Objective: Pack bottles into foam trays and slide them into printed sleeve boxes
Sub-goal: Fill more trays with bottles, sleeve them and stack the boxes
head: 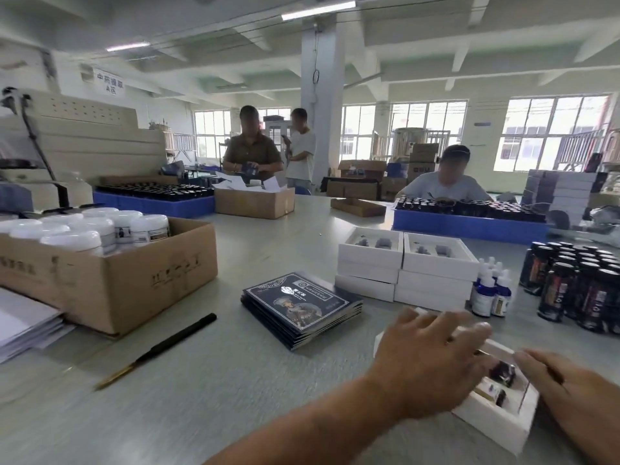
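At the lower right of the frame a white foam tray [493, 411] lies on the grey table [235, 380] with 2 bottles [500, 380] seated in its cut-outs. The left hand [432, 360] lies across its left side with fingers spread and fairly straight, while the right hand [577, 394] rests at its right edge, and I cannot tell whether either actually grips it. The flat printed sleeve boxes [302, 307] sit stacked at mid-frame; if the tray is lifted tilted, I judge the bottles could slide out of their pockets.
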### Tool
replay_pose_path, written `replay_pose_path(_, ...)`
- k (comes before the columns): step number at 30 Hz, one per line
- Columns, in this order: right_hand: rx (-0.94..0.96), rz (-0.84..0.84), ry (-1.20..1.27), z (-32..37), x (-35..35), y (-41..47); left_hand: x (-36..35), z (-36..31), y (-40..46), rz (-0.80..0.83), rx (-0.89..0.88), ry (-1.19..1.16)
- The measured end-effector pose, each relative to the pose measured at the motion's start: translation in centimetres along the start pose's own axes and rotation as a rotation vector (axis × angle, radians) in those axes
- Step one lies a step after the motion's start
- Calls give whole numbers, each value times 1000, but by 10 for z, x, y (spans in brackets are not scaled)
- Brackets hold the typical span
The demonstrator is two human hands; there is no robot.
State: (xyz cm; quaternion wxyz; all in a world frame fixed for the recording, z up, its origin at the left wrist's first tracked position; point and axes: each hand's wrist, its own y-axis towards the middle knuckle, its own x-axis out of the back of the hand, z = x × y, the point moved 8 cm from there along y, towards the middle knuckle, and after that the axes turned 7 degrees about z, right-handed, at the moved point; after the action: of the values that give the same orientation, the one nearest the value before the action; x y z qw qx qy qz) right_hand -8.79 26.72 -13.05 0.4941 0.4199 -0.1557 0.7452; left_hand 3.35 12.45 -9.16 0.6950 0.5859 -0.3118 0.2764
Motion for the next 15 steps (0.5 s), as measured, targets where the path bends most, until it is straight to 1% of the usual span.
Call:
replay_pose_path(2,-1,6,3,-1,0,0,14,55,4,-51,216,40)
replay_pose_path(3,-1,9,-4,-3,-1,1,19,89,3,-32,356,65)
replay_pose_path(5,-13,9,-6,-21,-6,10,24,158,-10,91,611,159)
replay_pose_path(8,-56,-26,39,-67,-15,37,22,239,-51,313,874,249)
replay_pose_path(10,-71,-50,61,-92,-19,55,15,273,-79,445,1002,236)
replay_pose_path(12,-69,-61,61,-99,-23,64,5,291,-97,533,1084,189)
replay_pose_path(15,-37,-51,39,-75,-18,53,-3,297,-102,568,1085,181)
